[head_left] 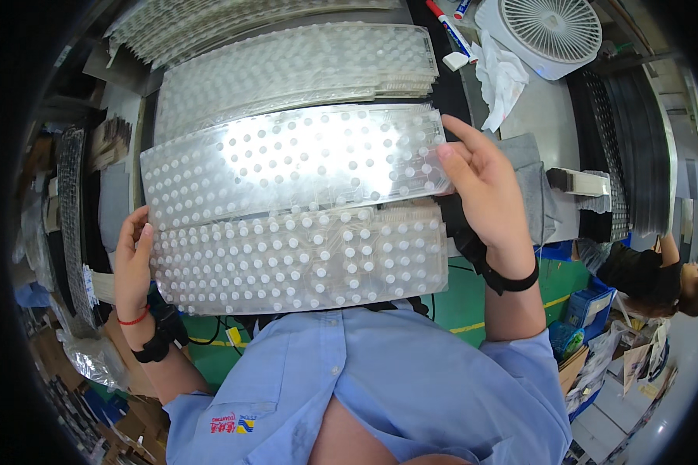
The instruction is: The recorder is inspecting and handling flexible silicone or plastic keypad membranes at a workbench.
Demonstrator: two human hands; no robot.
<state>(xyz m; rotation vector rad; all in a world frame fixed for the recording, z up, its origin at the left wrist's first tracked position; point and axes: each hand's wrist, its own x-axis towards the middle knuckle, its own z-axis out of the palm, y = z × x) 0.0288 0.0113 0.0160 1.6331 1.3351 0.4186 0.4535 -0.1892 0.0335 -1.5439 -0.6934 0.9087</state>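
A see-through keyboard membrane sheet with rows of round pale domes is stretched between my two hands, and bright light glares off its middle. My right hand pinches its right edge, thumb on top and fingers around the far side. At its near left corner, my left hand is closed with thumb and fingertips at the edge. Just nearer to me lies a stack of similar membrane sheets, partly beneath the held one. Another stack of membrane sheets lies beyond it.
More layered sheets lie at the far edge. A white fan, markers and crumpled tissue stand at the far right. Grey cloth lies beside my right hand. Another person is at the right, near blue bins.
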